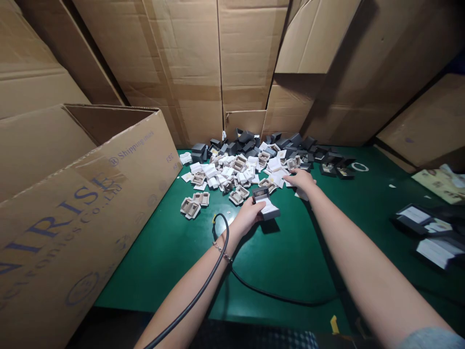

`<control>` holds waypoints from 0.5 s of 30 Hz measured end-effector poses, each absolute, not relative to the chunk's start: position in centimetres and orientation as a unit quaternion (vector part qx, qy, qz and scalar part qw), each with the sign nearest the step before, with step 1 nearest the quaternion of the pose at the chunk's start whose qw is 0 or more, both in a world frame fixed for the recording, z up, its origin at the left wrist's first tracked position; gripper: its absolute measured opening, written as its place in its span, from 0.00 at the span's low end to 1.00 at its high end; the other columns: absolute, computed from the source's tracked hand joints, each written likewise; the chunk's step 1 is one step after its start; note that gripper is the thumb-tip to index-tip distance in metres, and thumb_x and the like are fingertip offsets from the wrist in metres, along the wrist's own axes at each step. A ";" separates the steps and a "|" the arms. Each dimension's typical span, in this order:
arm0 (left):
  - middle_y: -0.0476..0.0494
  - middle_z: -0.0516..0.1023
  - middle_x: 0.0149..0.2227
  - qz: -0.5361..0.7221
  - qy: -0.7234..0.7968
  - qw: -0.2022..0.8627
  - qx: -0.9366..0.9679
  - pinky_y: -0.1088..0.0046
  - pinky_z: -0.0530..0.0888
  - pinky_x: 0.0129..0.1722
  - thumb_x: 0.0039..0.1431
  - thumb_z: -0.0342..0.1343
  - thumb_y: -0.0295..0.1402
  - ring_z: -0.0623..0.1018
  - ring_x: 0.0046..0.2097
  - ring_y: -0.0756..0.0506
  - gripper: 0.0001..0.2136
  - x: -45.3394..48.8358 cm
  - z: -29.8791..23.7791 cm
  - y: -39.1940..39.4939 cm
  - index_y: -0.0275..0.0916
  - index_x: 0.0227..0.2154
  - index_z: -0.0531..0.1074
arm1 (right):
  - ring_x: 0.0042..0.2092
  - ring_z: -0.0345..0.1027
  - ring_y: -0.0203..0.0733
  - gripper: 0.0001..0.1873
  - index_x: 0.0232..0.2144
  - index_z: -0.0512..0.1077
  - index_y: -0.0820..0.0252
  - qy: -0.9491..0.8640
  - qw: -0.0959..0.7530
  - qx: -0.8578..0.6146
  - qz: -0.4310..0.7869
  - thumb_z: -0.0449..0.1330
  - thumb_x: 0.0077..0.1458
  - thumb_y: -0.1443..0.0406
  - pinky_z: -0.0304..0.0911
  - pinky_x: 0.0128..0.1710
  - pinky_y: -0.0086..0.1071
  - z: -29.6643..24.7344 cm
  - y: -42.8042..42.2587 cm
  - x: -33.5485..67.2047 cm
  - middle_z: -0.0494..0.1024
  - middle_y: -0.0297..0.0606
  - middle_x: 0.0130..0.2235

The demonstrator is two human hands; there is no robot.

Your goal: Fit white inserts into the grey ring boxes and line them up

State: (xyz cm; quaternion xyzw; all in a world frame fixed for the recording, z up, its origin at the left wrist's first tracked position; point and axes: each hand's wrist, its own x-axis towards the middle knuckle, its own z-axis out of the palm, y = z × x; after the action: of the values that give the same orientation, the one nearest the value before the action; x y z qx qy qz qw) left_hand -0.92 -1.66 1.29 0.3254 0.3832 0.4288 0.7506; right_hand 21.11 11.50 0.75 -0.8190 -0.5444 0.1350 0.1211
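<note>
My left hand (pixel 248 214) grips a small open dark box (pixel 266 203) with a white lining, held just above the green table (pixel 290 252). My right hand (pixel 301 180) reaches further out and rests on the near edge of a heap of white inserts (pixel 232 175) and cards. Its fingers lie over a white piece; whether they pinch it is hard to tell. Behind the white heap lies a row of small dark boxes (pixel 250 140). A bracelet sits on my left wrist.
A large open cardboard carton (pixel 83 203) stands at the left. Cardboard sheets (pixel 218 63) wall off the back. More dark boxes (pixel 334 165) lie at the right of the heap, dark trays (pixel 425 228) at the far right. A black cable (pixel 254 286) runs across the table.
</note>
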 end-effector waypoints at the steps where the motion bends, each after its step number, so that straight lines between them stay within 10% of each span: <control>1: 0.36 0.77 0.46 0.429 0.381 0.751 0.326 0.69 0.74 0.40 0.52 0.55 0.26 0.78 0.39 0.47 0.14 -0.9 1.3 -1.7 0.35 0.44 0.69 | 0.51 0.67 0.59 0.27 0.48 0.72 0.58 -0.548 0.123 -0.817 0.131 0.59 0.46 0.56 0.58 0.49 0.50 0.7 11.4 21.2 0.76 0.48 0.49; 15: 0.37 0.77 0.46 0.426 0.370 0.750 0.344 0.72 0.74 0.38 0.52 0.56 0.28 0.78 0.39 0.48 0.16 -0.8 0.4 -1.4 0.35 0.45 0.68 | 0.40 0.70 0.44 0.19 0.42 0.70 0.59 -0.564 0.253 -0.784 0.065 0.54 0.45 0.68 0.57 0.50 0.42 1.5 4.8 20.8 0.77 0.38 0.35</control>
State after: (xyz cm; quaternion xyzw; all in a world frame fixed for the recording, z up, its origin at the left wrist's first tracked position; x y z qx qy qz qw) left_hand -0.80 -1.36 0.44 0.3444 0.3704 0.4262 0.7500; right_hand 20.85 4.82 1.46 -0.7836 -0.5639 0.0651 0.2527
